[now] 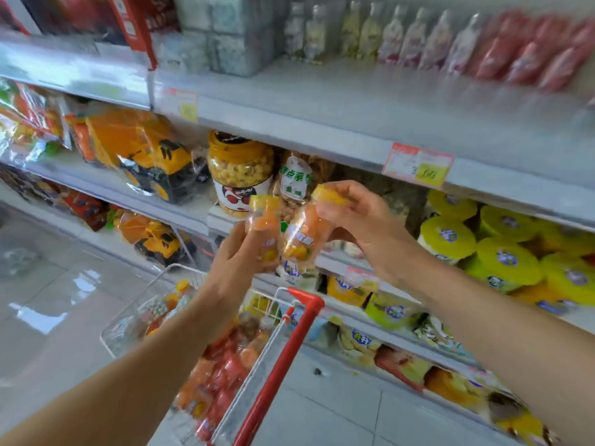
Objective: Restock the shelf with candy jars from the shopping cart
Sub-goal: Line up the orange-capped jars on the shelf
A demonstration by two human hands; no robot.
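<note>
Orange jar [263,228] gripped by left hand [236,257]; 2nd jar [304,241] pinched at its yellow lid [329,193] by right hand [362,217]; both motion-blurred.

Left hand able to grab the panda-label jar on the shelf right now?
Probably not: the left hand is full, gripping an orange candy jar. The panda-label jar itself looks unobstructed just beyond.

You hold 2 clear jars, the left jar [262,222] and the right jar [306,236], both orange inside with yellow lids. The cart handle [283,358] is red. The big jar [240,172] shows yellow balls, an orange lid and a white label with red and black. The tubs [508,255] are yellow-green.
</note>
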